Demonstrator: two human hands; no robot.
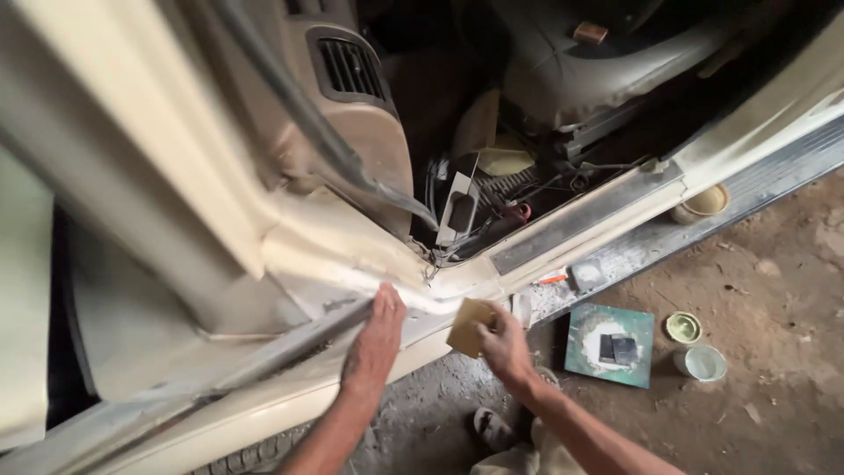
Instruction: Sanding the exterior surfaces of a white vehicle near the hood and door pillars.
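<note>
I press my left hand (pixel 380 327) flat, fingers spread open, on the cream car door sill (pixel 352 264), while my right hand (pixel 501 345) pinches a tan sandpaper piece (pixel 468 325) against the sill's lower edge.

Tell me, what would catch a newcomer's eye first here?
The cream car body with its door opening fills the picture. At its lower corner the left hand lies flat on the sill, while the right hand holds a tan sanding pad. A green tile lies on the dirt floor at right.
</note>
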